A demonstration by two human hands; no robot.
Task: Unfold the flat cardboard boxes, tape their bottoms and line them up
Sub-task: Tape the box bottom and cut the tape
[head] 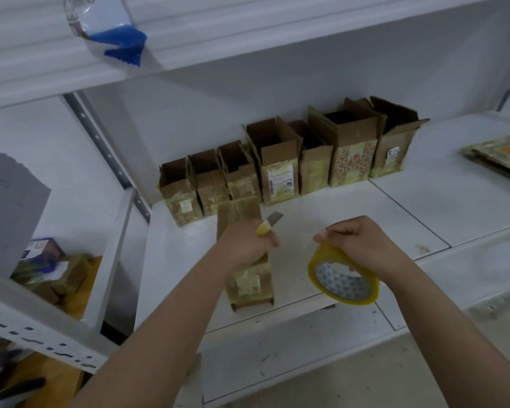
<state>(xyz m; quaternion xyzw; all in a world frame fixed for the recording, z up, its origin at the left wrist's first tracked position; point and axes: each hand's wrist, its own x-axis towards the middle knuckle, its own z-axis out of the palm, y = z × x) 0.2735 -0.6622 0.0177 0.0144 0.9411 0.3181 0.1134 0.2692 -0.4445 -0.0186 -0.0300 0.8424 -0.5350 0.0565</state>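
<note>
Your left hand (245, 245) grips a yellow-handled knife (268, 224), blade up, fingers curled round it, resting on the box (246, 278) lying on the white shelf (395, 207). Your right hand (362, 245) pinches the tape roll (343, 279) just beside the box. Behind, seven opened boxes (280, 169) stand in a row against the back wall
</note>
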